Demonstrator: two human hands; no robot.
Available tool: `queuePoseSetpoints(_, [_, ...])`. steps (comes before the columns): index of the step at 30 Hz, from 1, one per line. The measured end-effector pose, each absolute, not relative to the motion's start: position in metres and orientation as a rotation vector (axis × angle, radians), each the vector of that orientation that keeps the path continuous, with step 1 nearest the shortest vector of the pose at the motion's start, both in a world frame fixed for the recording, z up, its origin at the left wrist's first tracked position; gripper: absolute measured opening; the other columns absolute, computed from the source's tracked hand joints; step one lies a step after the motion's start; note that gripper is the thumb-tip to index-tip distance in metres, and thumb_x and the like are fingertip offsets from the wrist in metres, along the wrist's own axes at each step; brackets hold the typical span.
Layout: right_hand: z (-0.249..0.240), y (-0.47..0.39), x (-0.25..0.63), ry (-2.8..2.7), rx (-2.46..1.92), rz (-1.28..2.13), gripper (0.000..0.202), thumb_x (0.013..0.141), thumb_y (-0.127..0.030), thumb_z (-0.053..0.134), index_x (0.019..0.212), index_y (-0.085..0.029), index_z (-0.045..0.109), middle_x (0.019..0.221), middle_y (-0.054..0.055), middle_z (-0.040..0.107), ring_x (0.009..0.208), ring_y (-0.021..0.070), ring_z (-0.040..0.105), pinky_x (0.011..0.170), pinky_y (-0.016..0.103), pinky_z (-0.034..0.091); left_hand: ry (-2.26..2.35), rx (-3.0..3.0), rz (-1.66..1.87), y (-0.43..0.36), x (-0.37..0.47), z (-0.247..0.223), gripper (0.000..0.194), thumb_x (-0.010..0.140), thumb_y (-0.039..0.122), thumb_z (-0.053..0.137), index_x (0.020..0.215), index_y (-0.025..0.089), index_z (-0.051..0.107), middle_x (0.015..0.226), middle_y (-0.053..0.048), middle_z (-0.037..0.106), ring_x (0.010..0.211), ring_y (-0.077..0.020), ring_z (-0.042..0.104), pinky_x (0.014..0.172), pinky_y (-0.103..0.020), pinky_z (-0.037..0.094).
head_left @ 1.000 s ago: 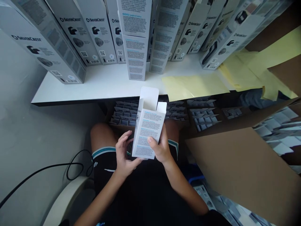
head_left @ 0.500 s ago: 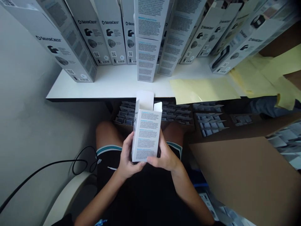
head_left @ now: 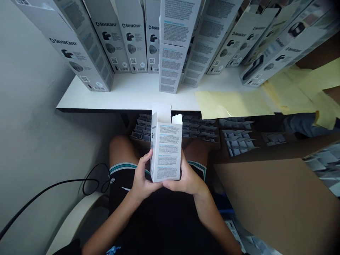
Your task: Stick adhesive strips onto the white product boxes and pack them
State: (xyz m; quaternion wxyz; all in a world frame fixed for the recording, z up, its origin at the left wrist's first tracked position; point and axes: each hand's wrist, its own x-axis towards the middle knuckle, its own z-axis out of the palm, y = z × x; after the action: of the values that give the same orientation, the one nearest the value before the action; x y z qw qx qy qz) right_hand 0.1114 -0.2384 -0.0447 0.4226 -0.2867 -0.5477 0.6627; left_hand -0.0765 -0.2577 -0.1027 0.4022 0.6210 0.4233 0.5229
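Note:
A small white printed carton [head_left: 168, 150] is held over my lap, its text panel facing me and its top flaps standing up at the far end. My left hand [head_left: 143, 177] grips its left side, with the thumb along the bottom edge. On the right side my right hand [head_left: 187, 175] closes round it, the thumb at the bottom edge too. Both thumbs nearly meet under the carton. Whether anything is inside the carton cannot be seen.
SilverCrest boxes [head_left: 132, 46] stand in a row on the white table [head_left: 124, 95]. Yellow tape strips [head_left: 233, 104] lie along its edge. Below are cartons of folded boxes [head_left: 237, 143]. A large cardboard flap [head_left: 276, 205] is at right, a black cable [head_left: 53, 186] at left.
The carton has turned slightly, showing more of its left side, while both hands keep hold of it. The view has shifted a little, so the table and boxes appear further right.

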Motion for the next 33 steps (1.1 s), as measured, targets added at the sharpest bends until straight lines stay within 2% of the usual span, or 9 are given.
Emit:
queuePoseSetpoints(2, [-0.047,-0.24,0.109,-1.315,-0.715,1.683,0.094,0.08,-0.027,0.076,0.153,-0.031,0.017,0.153,0.009,0.042,0.139,0.0284,0.045,0.114,0.05,0.042,1.087,1.589,1.324,-0.258,-0.076,-0.103,0.095,0.069,0.048,0.085,0.149,0.027,0.039,0.146,-0.017,0.051,0.133,-0.0376,0.054,0.108,-0.056,0.047])
queuePoseSetpoints(9, [-0.054,-0.242,0.104,-1.21,-0.668,1.744,0.086,0.082,-0.03,0.076,0.15,-0.033,0.023,0.151,0.007,0.046,0.136,0.0279,0.05,0.111,0.051,0.046,1.054,1.723,1.36,-0.254,-0.078,-0.105,0.096,0.072,0.049,0.082,0.152,0.027,0.034,0.145,-0.018,0.05,0.133,-0.0383,0.053,0.107,-0.058,0.047])
queuePoseSetpoints(16, [-0.056,-0.241,0.106,-1.205,-0.616,1.806,0.08,0.084,-0.026,0.074,0.148,-0.033,0.026,0.154,0.007,0.043,0.14,0.0265,0.046,0.116,0.053,0.04,1.004,1.784,1.361,-0.249,-0.081,-0.102,0.098,0.071,0.037,0.085,0.153,0.027,0.031,0.145,-0.017,0.048,0.132,-0.0366,0.053,0.105,-0.054,0.049])
queuePoseSetpoints(20, [-0.055,-0.243,0.106,-1.209,-0.643,1.792,0.072,0.089,-0.029,0.069,0.149,-0.034,0.028,0.151,0.005,0.047,0.138,0.0231,0.049,0.116,0.048,0.04,0.992,1.785,1.381,-0.248,-0.082,-0.106,0.096,0.07,0.035,0.084,0.152,0.027,0.033,0.142,-0.017,0.05,0.129,-0.0372,0.055,0.1,-0.052,0.053])
queuePoseSetpoints(23, [-0.054,-0.243,0.104,-1.247,-0.699,1.72,0.075,0.09,-0.033,0.067,0.152,-0.032,0.024,0.15,0.007,0.048,0.137,0.0239,0.049,0.116,0.048,0.039,1.033,1.832,1.391,-0.249,-0.084,-0.108,0.096,0.07,0.035,0.084,0.151,0.026,0.034,0.142,-0.018,0.051,0.128,-0.038,0.056,0.101,-0.055,0.052])
queuePoseSetpoints(27, [-0.05,-0.243,0.104,-1.299,-0.744,1.645,0.089,0.079,-0.035,0.077,0.151,-0.03,0.025,0.15,0.01,0.048,0.134,0.0296,0.052,0.11,0.05,0.045,1.121,1.825,1.385,-0.256,-0.088,-0.118,0.091,0.071,0.042,0.082,0.149,0.024,0.039,0.141,-0.018,0.054,0.125,-0.0406,0.059,0.099,-0.057,0.054])
queuePoseSetpoints(30, [-0.05,-0.24,0.108,-1.297,-0.763,1.657,0.097,0.068,-0.034,0.082,0.15,-0.034,0.031,0.144,0.009,0.054,0.125,0.0328,0.06,0.101,0.049,0.053,1.204,1.75,1.369,-0.25,-0.094,-0.144,0.088,0.065,0.051,0.083,0.143,0.028,0.049,0.139,-0.015,0.058,0.121,-0.0426,0.061,0.092,-0.056,0.059])
queuePoseSetpoints(32, [-0.054,-0.236,0.114,-1.325,-0.884,1.645,0.101,0.06,-0.031,0.087,0.148,-0.037,0.037,0.139,0.007,0.06,0.124,0.0355,0.061,0.102,0.051,0.052,1.119,1.683,1.434,-0.235,-0.098,-0.162,0.083,0.058,0.067,0.08,0.131,0.03,0.063,0.125,-0.013,0.068,0.11,-0.0431,0.066,0.083,-0.054,0.062])
queuePoseSetpoints(33, [-0.056,-0.234,0.118,-1.342,-0.936,1.624,0.106,0.054,-0.029,0.09,0.147,-0.038,0.04,0.136,0.007,0.063,0.125,0.0376,0.06,0.105,0.054,0.049,1.098,1.654,1.379,-0.225,-0.099,-0.168,0.077,0.056,0.068,0.08,0.123,0.032,0.068,0.116,-0.011,0.071,0.103,-0.0418,0.069,0.08,-0.054,0.063])
